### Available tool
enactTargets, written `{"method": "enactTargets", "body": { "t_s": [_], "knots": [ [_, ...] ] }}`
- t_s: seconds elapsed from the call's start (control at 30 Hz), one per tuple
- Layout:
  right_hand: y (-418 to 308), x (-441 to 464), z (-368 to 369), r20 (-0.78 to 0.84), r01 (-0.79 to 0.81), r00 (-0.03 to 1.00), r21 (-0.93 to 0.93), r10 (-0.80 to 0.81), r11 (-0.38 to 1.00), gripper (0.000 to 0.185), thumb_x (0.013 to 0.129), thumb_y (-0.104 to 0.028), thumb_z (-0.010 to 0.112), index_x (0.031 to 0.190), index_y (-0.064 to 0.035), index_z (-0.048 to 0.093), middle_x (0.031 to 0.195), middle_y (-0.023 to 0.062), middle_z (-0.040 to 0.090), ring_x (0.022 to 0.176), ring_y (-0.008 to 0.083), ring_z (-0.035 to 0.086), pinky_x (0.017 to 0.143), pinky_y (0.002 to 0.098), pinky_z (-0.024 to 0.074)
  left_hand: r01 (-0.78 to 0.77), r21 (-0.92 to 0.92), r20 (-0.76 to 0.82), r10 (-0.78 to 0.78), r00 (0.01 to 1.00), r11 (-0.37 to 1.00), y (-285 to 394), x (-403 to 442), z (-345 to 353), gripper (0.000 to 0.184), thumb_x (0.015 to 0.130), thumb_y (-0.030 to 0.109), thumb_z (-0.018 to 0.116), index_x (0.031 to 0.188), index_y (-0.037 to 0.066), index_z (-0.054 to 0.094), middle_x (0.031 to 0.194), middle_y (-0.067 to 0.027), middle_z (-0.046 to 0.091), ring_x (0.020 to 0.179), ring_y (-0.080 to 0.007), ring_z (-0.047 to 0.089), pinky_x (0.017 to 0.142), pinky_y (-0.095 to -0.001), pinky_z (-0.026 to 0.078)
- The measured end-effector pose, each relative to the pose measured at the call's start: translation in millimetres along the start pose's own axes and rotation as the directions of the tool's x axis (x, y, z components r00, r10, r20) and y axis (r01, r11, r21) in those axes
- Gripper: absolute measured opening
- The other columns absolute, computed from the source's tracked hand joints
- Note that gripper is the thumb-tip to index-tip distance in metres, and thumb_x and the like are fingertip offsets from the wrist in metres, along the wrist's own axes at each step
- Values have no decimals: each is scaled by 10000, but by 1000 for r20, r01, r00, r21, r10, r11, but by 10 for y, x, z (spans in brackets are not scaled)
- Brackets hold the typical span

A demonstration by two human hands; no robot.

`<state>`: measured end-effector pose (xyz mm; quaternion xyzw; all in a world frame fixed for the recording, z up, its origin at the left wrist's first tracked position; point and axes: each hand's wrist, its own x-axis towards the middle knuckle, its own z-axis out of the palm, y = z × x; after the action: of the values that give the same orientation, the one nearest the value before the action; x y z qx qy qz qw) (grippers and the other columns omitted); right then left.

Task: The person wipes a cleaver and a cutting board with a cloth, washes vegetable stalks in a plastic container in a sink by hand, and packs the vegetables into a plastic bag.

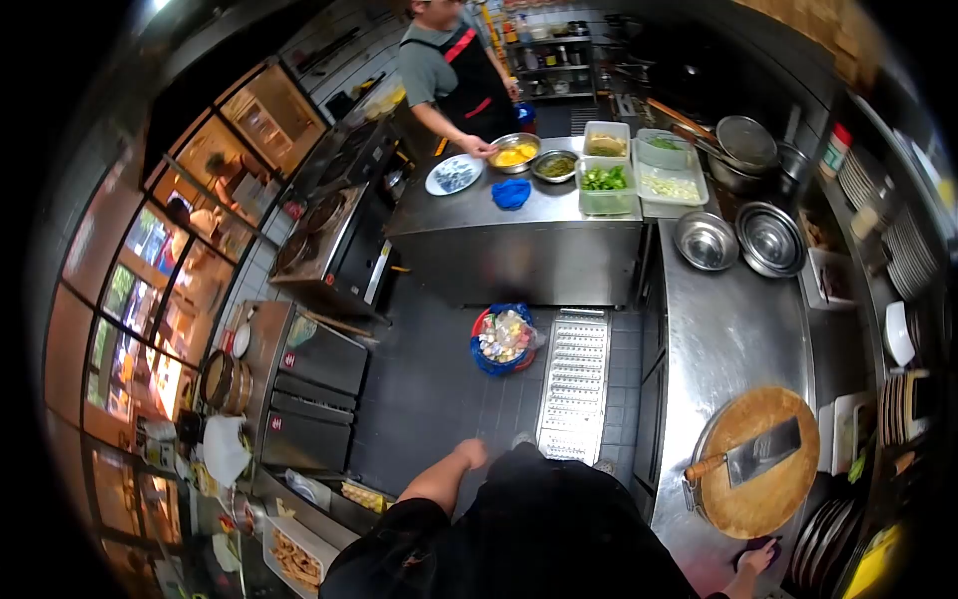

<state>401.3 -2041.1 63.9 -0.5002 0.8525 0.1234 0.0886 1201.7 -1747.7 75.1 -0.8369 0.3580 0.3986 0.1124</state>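
My left hand (471,454) hangs above the floor beside my body, fingers curled in, with nothing seen in it. At the lower right, my right hand (758,557) grips a small dark purple thing (750,548), possibly a cloth, on the steel counter (733,344); its kind is unclear. Just beyond that hand is a round wooden chopping board (753,509). A cleaver (766,452) with a wooden handle lies flat on the board, handle to the left.
Two metal bowls (707,241) stand farther along the counter. A co-worker (454,90) reaches toward a bowl of yellow food (515,153) at the back table (429,215). On the floor are a lined waste bin (504,339) and a drain grate (574,384). Plates (908,255) line the right shelf.
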Motion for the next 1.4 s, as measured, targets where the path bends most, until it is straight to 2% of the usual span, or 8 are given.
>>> {"method": "enactTargets", "body": {
  "t_s": [0.17, 0.37, 0.63, 1.0, 1.2, 1.27, 1.33, 1.4],
  "knots": [
    [-156, -477, 168, 32, -80, 996, -15, 80, 997, 832, 868, -97, 540, 1609, -222, 181, 1545, 222, 338, 1330, 390, 464, 1116, 445, 382, 68, -7, 58, -68, 996, 998, -771, -276, 661, 460, 898, 309, 546, 1226, 9, 666, 1304, -231, 616, 1230, -383, 576, 1052, -435, 466],
    [-687, -1626, 243, -69, 22, 997, 14, -21, 1000, 692, 845, -124, 592, 1505, -166, 389, 1383, 202, 527, 1206, 352, 577, 1012, 451, 469, -54, -91, -22, 52, 998, 994, -1380, -94, 1352, 481, 917, 353, 565, 1234, 4, 660, 1293, -232, 622, 1223, -405, 573, 1053, -443, 461],
    [-2221, -2592, 73, 70, 369, 928, -48, -365, 928, 593, 838, -141, 612, 1414, -128, 470, 1290, 196, 579, 1128, 339, 615, 949, 442, 499, 41, -340, -56, -64, 996, 940, -1865, -72, 551, 409, 912, 313, 565, 1082, -29, 710, 1175, -256, 667, 1124, -412, 623, 976, -466, 500],
    [-4474, -3209, -182, 543, 822, 531, -144, -650, 551, 472, 830, -163, 641, 1290, -77, 583, 1162, 188, 650, 1021, 321, 668, 864, 430, 539, 148, -610, -138, -288, 947, 779, -2432, -328, 787, 435, 878, 246, 596, 1223, -15, 642, 1246, -257, 635, 1151, -410, 613, 992, -467, 493],
    [-5774, -3186, -148, 762, 933, 341, -203, -550, 297, 417, 825, -175, 657, 1223, -49, 644, 1092, 184, 689, 962, 311, 696, 817, 423, 562, 361, -631, 184, -319, 930, 686, -2348, -1009, 1379, 335, 883, 282, 602, 1125, 75, 704, 1175, -232, 671, 1092, -368, 651, 927, -492, 515],
    [-6365, -3164, -122, 801, 954, 297, -226, -520, 196, 402, 824, -179, 662, 1200, -39, 664, 1068, 182, 702, 943, 308, 706, 801, 421, 569, 117, -817, -166, -425, 890, 565, -2170, -1391, 1708, 315, 896, 318, 588, 1101, 116, 717, 1166, -221, 675, 1097, -366, 647, 929, -489, 517],
    [-7010, -3286, -167, 827, 961, 272, -260, -492, 94, 388, 822, -183, 667, 1177, -30, 685, 1045, 181, 715, 923, 304, 715, 786, 419, 576, 351, -599, 7, -434, 901, 720, -2064, -1399, 2375, 367, 909, 364, 572, 1087, 74, 712, 1167, -230, 669, 1097, -387, 639, 936, -482, 517],
    [-7681, -3520, -242, 844, 954, 273, -300, -461, 15, 375, 820, -187, 672, 1155, -21, 705, 1022, 179, 728, 904, 301, 725, 770, 417, 584, 459, -704, -11, -655, 756, 542, -1746, -1589, 2751, 364, 932, 343, 515, 1038, 67, 728, 1053, -246, 685, 1022, -412, 656, 909, -497, 527]
  ]
}}
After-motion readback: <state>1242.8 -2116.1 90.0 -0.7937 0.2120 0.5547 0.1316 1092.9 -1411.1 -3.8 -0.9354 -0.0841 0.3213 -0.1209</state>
